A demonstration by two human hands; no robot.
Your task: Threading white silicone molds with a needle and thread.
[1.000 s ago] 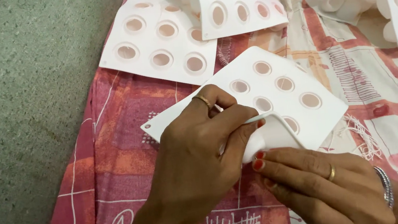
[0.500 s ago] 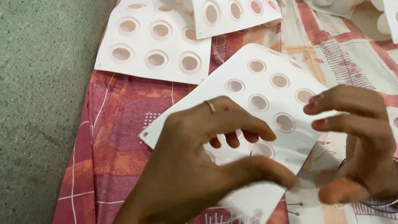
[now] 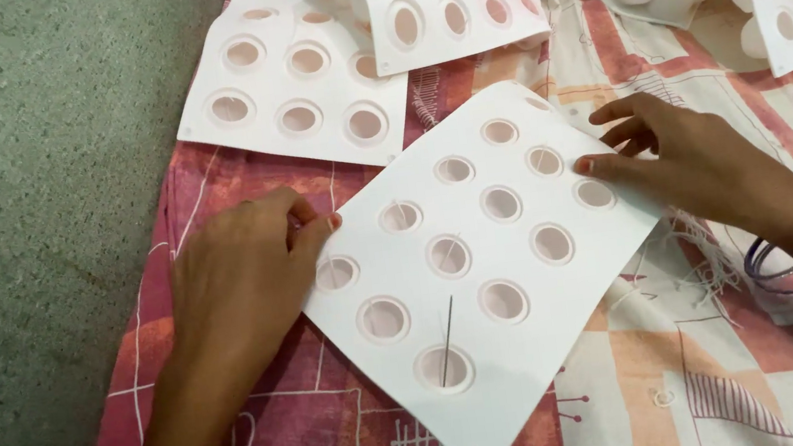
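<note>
A white sheet [image 3: 483, 273] punched with round holes lies flat and skewed on a red and cream patterned cloth [image 3: 268, 410]. The left hand [image 3: 238, 283] presses its left edge with fingertips pinched together; the right hand [image 3: 691, 161] rests spread and flat on the right edge, grasping nothing. A thin needle [image 3: 446, 340] lies on the sheet near its lower holes. More punched white sheets [image 3: 298, 74] lie beyond, some curled. Green floor [image 3: 30, 197] runs along the left.
</note>
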